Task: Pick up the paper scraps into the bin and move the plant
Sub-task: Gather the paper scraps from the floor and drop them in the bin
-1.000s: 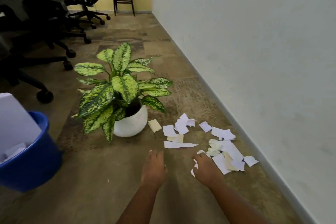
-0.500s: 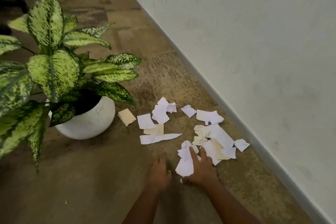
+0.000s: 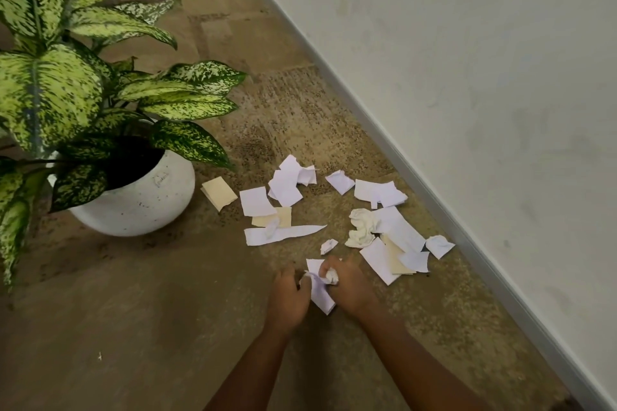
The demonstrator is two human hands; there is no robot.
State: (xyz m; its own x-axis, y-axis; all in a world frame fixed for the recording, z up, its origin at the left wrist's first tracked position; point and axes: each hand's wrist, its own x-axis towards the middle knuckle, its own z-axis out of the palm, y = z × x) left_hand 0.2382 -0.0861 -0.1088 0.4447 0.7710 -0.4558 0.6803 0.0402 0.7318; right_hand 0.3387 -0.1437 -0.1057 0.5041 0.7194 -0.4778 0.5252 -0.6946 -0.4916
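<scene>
Both hands were down on the mottled brown carpet floor at this point, bunched together over the nearest bits of torn paper. The left hand was curled and pinching the edge of a crumpled white paper scrap, and the right hand was closed over the same piece plus a little wadded ball at its fingertips, so both were holding paper, neither spread wide. The rest of the scattered white and cream paper scraps lay just beyond the hands, between the white round ceramic pot and the pale grey wall, a few flat, a few balled up. The bin wasn't in view at all, so nothing can be said about where it sat. My guess is the paper weighs basically nothing and is floppy, so flat pieces would be annoying to peel off carpet; scrunching several into one wad and grabbing the wad looked like the sensible way. The leafy green-and-cream speckled plant stood in that pot to the left, just beside the nearest cream scrap. I'd expect it to be heavy and breakable, with leaves that bend easily, so take it by the pot body with both hands, not the stems.
</scene>
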